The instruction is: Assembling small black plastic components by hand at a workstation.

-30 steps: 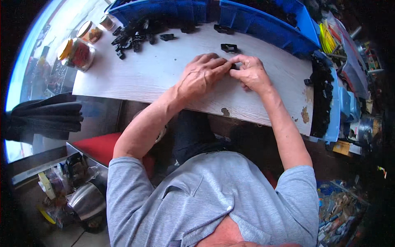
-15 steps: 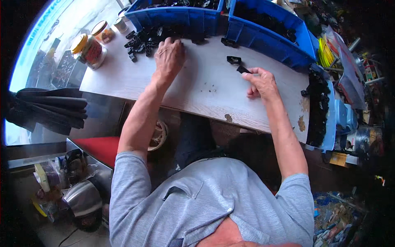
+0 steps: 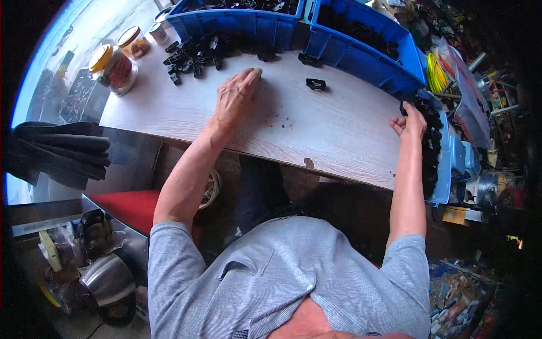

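My right hand is over the table's right end, at the edge of a light-blue tray heaped with black parts. Thumb and index finger pinch a small black plastic part. Above the middle-left of the table, my left hand has its fingers curled together; whatever they hold, if anything, is hidden. Beyond it lies a loose pile of black plastic parts. One hollow black part rests alone between my hands, and another black piece lies against the right blue bin.
Two blue bins of black parts line the table's far side. Jars with lids stand at the left. Small dark crumbs dot the pale tabletop. A dark cloth hangs left, above a metal kettle.
My right hand has carried its black part rightward from mid-table to the tray. My left hand has drawn back slightly from the pile. The lone hollow part stays on the table.
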{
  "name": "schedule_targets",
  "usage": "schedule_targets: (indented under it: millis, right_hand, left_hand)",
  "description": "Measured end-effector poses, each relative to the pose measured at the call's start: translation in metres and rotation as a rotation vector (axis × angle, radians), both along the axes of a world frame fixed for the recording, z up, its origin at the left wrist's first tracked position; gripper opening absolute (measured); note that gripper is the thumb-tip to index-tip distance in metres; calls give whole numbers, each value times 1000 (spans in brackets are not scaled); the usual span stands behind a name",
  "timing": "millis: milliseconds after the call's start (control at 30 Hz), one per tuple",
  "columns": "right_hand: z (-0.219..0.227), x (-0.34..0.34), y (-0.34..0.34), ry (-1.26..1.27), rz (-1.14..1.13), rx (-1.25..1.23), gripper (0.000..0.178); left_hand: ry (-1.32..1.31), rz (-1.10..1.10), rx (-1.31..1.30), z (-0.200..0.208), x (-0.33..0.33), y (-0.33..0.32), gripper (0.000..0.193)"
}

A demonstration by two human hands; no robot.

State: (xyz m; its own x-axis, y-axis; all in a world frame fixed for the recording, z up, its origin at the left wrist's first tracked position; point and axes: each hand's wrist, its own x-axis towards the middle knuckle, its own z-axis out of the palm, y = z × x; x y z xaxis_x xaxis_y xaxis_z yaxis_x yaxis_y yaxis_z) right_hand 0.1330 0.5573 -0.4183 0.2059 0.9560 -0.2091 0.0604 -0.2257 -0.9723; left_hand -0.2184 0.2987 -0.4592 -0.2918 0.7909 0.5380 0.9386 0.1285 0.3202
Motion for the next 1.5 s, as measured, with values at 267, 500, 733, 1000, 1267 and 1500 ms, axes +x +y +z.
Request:
schedule_targets:
  millis: [267,500,733,1000,1267,1500]
  right_hand:
    - [-1,-72,-53,-42,467,-51,32]
    - [15,-139,-81,-395,674,-218,38]
    - [9,-166,-80,-444,770,-202,33]
    - [3,-168,-81,-336,857,-123,32]
    - [9,-162,-90,-318,941,-39,40]
    - [22,-176,-116,-579,875,-157,41]
  left_hand:
    - [11,93,4,-5,-11,4,44]
    - [64,91,-132,4,5,-10,40]
    - [77,111,-100,4,13,3,32]
    - [56,30,56,-5,11,12,12]
    - [-212,-138,197,-7,6,2,30]
    - [-709,18,42,-1,45,18,36]
